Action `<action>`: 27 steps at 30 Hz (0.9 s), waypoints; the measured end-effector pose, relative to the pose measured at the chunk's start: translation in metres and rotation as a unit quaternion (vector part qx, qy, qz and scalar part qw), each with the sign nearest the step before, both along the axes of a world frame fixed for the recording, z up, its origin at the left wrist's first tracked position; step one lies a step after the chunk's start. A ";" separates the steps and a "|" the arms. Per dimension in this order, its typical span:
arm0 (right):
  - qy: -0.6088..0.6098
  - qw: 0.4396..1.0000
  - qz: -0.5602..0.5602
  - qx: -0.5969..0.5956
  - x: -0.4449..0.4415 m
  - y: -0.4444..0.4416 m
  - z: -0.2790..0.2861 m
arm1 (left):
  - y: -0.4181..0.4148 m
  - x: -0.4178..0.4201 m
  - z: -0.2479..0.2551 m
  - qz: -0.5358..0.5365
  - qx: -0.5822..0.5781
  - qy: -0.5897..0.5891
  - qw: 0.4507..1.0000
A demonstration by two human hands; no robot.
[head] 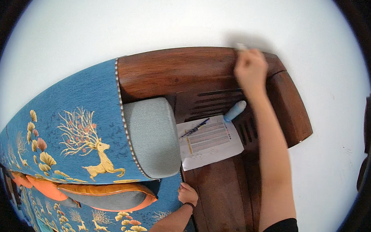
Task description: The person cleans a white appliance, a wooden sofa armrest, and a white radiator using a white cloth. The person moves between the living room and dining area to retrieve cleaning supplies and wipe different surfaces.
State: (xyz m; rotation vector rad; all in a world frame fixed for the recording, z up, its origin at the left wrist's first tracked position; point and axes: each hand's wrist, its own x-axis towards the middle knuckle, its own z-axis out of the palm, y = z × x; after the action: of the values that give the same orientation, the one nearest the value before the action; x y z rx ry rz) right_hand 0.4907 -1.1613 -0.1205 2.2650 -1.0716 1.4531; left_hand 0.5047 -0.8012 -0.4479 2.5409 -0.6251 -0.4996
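My right hand, blurred, reaches up to the top rail of a dark wooden sofa's backrest. Between its fingers is a small white thing, perhaps a cloth or tissue, close to the rail's upper edge and the wall. With curled fingers, my left hand rests at the edge of the blue seat cover; whether it grips the fabric is not clear. Beyond it, a printed sheet of paper lies on the wooden seat with a dark pen on top. A light-blue bottle with a white top lies by the sheet's far corner.
A blue back cover with golden deer drapes the sofa at left, beside a grey padded cushion. Orange and grey pillows lie on the seat. The wooden armrest corner meets the white wall at right.
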 end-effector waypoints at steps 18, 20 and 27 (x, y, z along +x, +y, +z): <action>-0.019 0.977 0.207 -0.055 0.135 0.092 -0.032 | -0.002 -0.001 -0.004 0.017 0.047 -0.024 0.998; -0.017 0.986 0.154 -0.053 0.090 0.071 -0.032 | 0.000 -0.003 -0.005 0.007 0.035 -0.036 0.999; -0.099 0.990 -0.074 -0.067 -0.045 0.007 -0.049 | 0.001 0.000 -0.007 -0.020 -0.002 0.013 1.000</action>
State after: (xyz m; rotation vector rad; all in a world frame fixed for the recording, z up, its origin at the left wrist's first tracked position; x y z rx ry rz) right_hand 0.4458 -1.1547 -0.1697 1.9386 -1.1351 1.6596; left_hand 0.5044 -0.7998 -0.4547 2.5183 -0.6692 -0.5440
